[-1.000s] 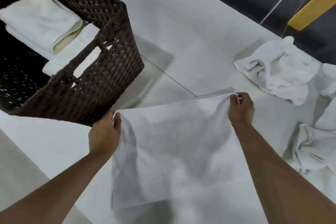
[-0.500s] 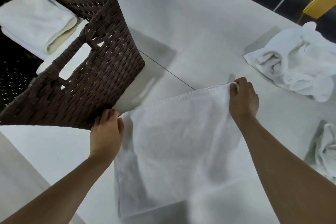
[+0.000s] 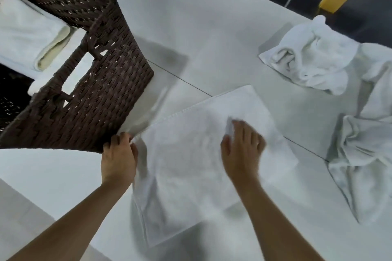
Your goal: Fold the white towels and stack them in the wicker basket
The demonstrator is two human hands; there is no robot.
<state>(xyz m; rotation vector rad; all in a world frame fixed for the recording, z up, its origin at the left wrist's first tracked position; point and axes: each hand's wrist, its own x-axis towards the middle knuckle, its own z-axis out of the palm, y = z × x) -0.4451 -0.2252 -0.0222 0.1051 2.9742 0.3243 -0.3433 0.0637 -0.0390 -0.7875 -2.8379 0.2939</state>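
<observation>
Two hands: both on one white towel [image 3: 191, 154].
Wicker basket [image 3: 101, 99]: far left, folded towels [image 3: 27, 34] inside.
Left hand [image 3: 118, 154]: fingers clenched on the towel's near-left corner beside the basket.
Towel: flat on the table [image 3: 212, 27], long axis running near-left to far-right.
Right hand [image 3: 241, 150]: fingers spread flat on it, having let go of the far-right corner pinched earlier.
Crumpled towels [image 3: 318, 59]: right.
</observation>
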